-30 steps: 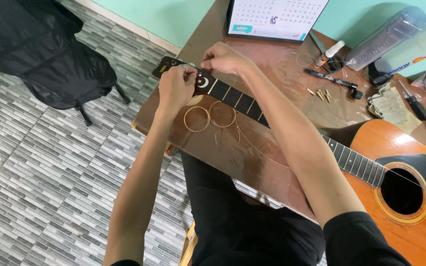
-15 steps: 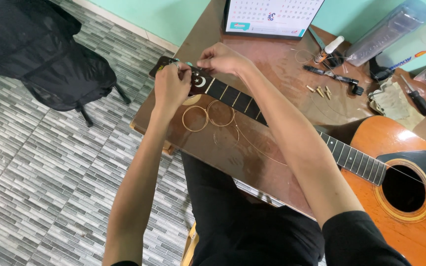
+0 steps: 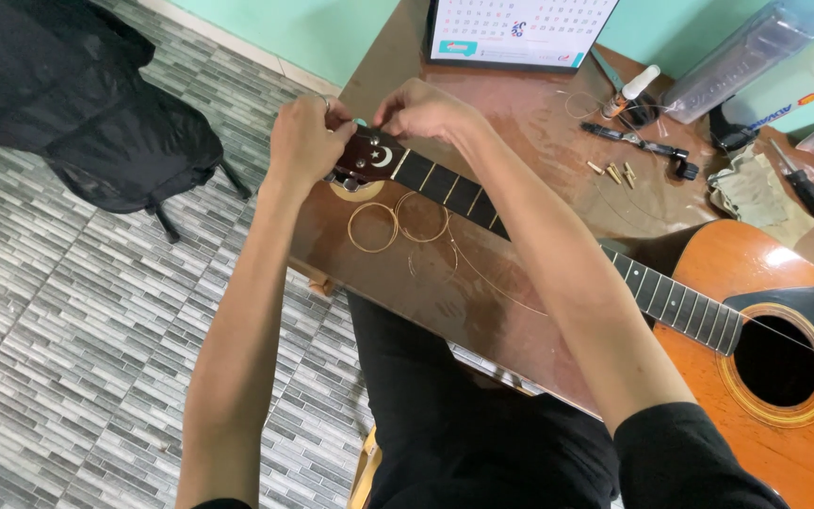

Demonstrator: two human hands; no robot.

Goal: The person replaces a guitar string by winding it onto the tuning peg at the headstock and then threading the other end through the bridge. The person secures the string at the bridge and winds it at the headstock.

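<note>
An acoustic guitar [image 3: 765, 377] lies across a brown table [image 3: 520, 123], its dark headstock [image 3: 369, 155] pointing left past the table edge. My left hand [image 3: 303, 137] pinches the far end of the headstock at the tuning pegs. My right hand [image 3: 421, 108] grips the headstock's upper side, fingers curled near a peg. Whether a string is pinched between the fingers is too small to tell. Two coiled bronze strings [image 3: 398, 224] lie on the table just below the neck [image 3: 671, 302].
A desk calendar [image 3: 520, 33] stands at the table's back. Small pegs [image 3: 614, 172], a black tool [image 3: 643, 146], a small bottle [image 3: 638, 87], a screwdriver [image 3: 803, 184] and a clear plastic tube [image 3: 746, 52] lie at the right. A black bag on a stand [image 3: 77, 104] sits on the tiled floor.
Both hands stay on the headstock with only slight finger movement. The view has shifted a little.
</note>
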